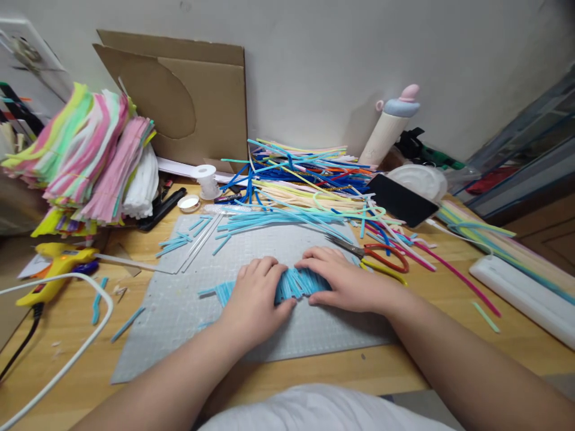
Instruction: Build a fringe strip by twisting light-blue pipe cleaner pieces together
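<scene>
Short blue pipe cleaner pieces (293, 285) lie side by side in a row on the grey cutting mat (171, 323). My left hand (257, 296) curves over the row from the left, fingertips on its far edge and thumb at its near edge. From the right, my right hand (339, 280) grips the row in the same way, its thumb low. The row's left end sticks out past my left hand; parts of it are hidden under both palms. Just beyond my right hand are scissors (381, 257) with red and yellow handles.
Long blue pipe cleaners (278, 221) and a mixed colourful heap (309, 173) lie behind the mat. Glue sticks (200, 242) rest on it. At left are a yellow glue gun (58, 269) and pipe cleaner bundles (90, 155); at right, a phone (402, 199) and a white power strip (521, 296).
</scene>
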Tool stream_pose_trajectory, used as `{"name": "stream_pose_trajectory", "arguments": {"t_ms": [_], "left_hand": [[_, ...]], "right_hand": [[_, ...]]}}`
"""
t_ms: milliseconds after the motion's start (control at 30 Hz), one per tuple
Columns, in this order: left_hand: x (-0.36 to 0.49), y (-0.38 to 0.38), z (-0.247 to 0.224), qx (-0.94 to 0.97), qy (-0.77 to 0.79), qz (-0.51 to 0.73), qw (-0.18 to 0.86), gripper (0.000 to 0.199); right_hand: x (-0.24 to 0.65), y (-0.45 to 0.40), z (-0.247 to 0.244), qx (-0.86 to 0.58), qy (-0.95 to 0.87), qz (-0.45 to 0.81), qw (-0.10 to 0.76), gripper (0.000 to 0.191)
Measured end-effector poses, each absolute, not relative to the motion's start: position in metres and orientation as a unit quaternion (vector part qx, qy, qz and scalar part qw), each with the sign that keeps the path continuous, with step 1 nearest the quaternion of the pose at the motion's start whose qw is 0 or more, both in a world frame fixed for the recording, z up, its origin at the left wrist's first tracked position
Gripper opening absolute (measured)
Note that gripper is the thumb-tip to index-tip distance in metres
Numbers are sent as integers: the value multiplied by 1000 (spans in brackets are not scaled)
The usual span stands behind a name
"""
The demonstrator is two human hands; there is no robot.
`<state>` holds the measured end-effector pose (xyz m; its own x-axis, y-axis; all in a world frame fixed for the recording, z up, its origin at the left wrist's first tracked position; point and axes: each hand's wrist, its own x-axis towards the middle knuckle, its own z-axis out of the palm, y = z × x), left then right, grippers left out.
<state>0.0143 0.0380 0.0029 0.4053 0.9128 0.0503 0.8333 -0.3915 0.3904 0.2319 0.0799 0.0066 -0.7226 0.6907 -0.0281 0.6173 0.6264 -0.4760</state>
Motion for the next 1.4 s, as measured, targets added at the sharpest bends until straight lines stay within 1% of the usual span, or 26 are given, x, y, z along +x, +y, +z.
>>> {"name": "stream_pose_trajectory", "arguments": {"t_ms": [133,233,300,400,600,633,733,767,833,900,1000,1067,1167,1233,1267,1333,1400], "left_hand": [[6,37,4,823,530,122,165,49],[3,37,8,820,538,112,160,55],[4,39,9,821,537,110,158,52],[2,41,6,822,533,122,159,42],[-12,40,0,829,513,141,174,43],[-13,39,0,831,511,139,174,44],[-10,36,1,826,522,133,162,53],[-8,35,2,823,530,133,156,56],[-1,34,2,818,541,134,142,61],[6,34,2,821,537,136,138,64],[10,34,0,827,527,133,145,60],[8,35,-1,823,532,131,149,54],[-1,34,-2,822,530,143,152,51],[-9,34,-1,826,521,155,150,50],[-12,34,-1,828,517,159,148,50],[-17,33,0,830,515,160,146,48],[-18,34,1,830,518,152,142,51]], "right_hand": [[224,79,6,-359,-896,246,88,56],[214,75,3,-347,-896,258,105,62],[208,72,-1,-341,-896,261,116,67],[202,70,-5,-342,-893,260,131,69],[204,71,-6,-350,-890,261,130,65],[206,72,-6,-346,-892,263,126,67],[220,73,-2,-339,-897,260,111,83],[227,75,0,-347,-897,254,103,84],[239,78,6,-367,-894,244,77,72],[248,81,11,-386,-888,243,55,54],[252,83,15,-400,-883,243,37,36],[249,82,15,-408,-880,238,41,34],[241,79,14,-418,-876,228,80,46],[234,76,14,-418,-875,219,108,47],[231,75,13,-412,-878,215,112,41],[226,73,13,-391,-891,209,102,21],[221,72,12,-367,-903,205,88,7]]}}
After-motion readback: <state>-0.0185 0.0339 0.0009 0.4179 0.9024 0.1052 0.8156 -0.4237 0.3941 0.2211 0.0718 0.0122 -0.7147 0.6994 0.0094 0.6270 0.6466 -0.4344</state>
